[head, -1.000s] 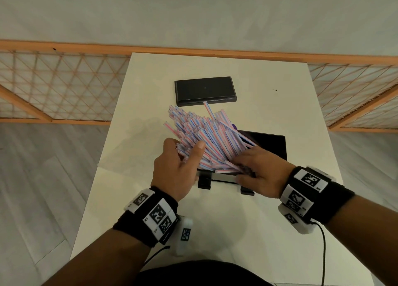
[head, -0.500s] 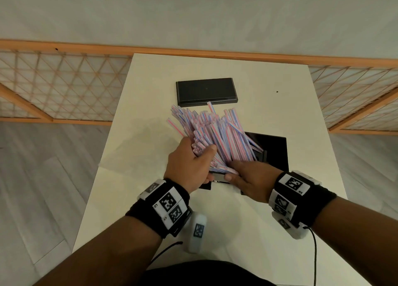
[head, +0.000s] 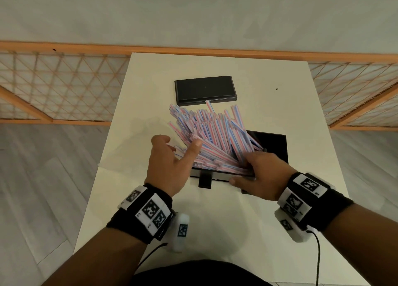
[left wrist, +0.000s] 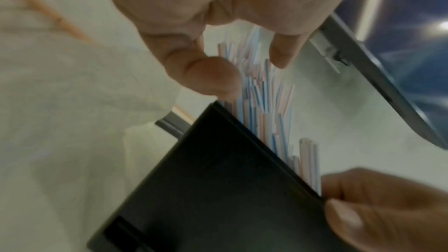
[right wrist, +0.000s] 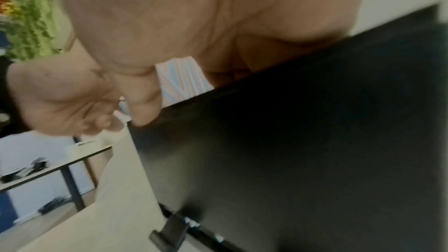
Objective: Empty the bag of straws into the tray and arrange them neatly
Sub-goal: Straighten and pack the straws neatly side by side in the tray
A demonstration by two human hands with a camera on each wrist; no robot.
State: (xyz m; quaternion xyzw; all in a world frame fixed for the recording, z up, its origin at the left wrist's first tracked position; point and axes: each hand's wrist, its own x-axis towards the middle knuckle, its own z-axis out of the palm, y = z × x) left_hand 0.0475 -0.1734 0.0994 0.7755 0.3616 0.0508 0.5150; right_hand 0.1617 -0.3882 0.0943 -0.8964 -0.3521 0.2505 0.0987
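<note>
A fan of pink-and-blue striped straws (head: 211, 139) lies across the near black tray (head: 271, 143), their far ends sticking out past its left side. My left hand (head: 177, 143) is open with fingers spread, and only its thumb touches the straws' left side. My right hand (head: 243, 169) grips the tray's near rim, thumb on the outer wall, fingers over the straws' near ends. The left wrist view shows the tray's dark outer wall (left wrist: 218, 189) with straws (left wrist: 266, 112) rising behind it. In the right wrist view my fingers curl over the tray rim (right wrist: 290, 141) beside the straws (right wrist: 181, 78).
A second flat black tray or lid (head: 205, 90) lies farther back on the white table (head: 237, 221). A clear empty bag (head: 129, 150) rests at the table's left edge. An orange lattice fence (head: 60, 87) runs behind the table.
My left hand has let go of the straw bundle and opened, drawing back to the left. My right hand has shifted to the tray's near rim. The straws have fanned out more.
</note>
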